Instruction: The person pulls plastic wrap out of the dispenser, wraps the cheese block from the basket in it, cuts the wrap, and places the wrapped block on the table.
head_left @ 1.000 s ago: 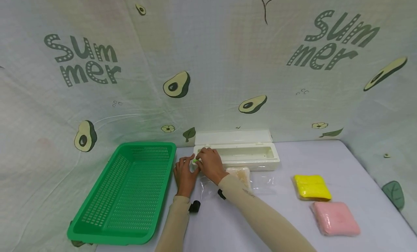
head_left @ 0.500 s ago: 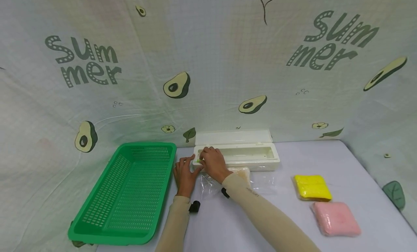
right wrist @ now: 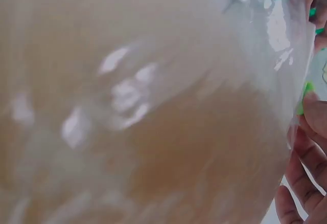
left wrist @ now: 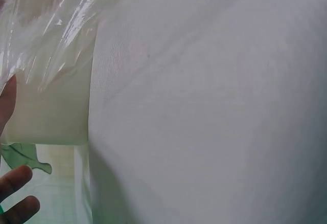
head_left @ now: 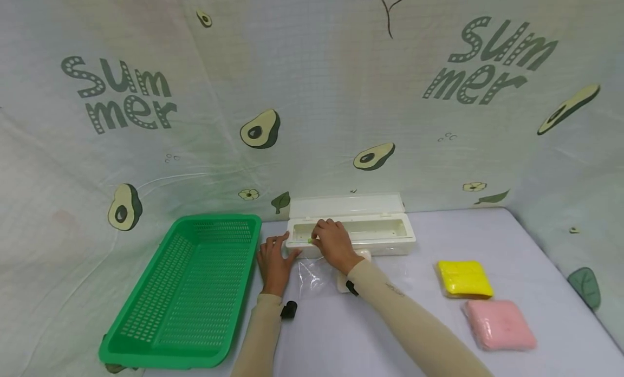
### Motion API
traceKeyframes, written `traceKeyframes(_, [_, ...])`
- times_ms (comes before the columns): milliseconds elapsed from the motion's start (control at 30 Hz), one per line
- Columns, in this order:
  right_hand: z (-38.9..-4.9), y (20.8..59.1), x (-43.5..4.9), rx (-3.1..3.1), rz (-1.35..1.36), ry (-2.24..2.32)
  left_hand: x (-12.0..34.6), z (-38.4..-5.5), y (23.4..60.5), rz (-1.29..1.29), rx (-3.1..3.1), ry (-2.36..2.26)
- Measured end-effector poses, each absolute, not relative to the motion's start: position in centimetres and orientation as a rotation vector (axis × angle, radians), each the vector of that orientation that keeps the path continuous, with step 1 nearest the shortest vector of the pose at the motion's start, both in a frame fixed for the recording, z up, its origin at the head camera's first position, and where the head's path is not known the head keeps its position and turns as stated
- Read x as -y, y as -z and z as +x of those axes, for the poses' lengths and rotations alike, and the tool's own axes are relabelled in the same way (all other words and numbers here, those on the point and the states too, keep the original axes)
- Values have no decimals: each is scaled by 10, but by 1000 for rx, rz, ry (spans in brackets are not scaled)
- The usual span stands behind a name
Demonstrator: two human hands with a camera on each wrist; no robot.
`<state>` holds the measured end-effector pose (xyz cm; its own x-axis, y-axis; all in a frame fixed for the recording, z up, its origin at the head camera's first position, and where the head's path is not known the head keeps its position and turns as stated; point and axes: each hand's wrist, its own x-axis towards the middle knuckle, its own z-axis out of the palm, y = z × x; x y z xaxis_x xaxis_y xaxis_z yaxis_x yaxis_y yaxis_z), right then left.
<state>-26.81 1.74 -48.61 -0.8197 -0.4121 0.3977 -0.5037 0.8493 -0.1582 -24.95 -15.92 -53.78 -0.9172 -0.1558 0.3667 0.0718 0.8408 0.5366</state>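
A long white box [head_left: 385,249] with its lid [head_left: 346,205] raised stands at the back of the table. My right hand [head_left: 335,244] pinches a small green slider [head_left: 310,240] on the box's front edge; thumb and slider [right wrist: 305,98] show at the right of the right wrist view. My left hand [head_left: 274,263] rests at the box's left end, fingers spread, with the thumb against the front. Clear plastic film [head_left: 314,274] hangs from the box front onto the table, over a pale block [head_left: 345,282] partly hidden by the right forearm. Close up, the block [right wrist: 194,147] looks tan under shiny film.
A green plastic basket [head_left: 239,312] stands left of the left arm. Two wrapped packs, a yellow one [head_left: 465,279] and a pink one [head_left: 501,325], lie on the right of the table. A printed cloth [head_left: 317,95] hangs right behind the box.
My right hand has moved right along the box's front edge with the green slider, from the left corner inward. The left hand stays at the box's left end; the head view has shifted slightly.
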Motion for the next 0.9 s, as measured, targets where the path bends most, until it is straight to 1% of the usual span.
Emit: traceKeyframes(900, [-258,488,-103,2644,670,-398,161,-249,541,9,2581,872])
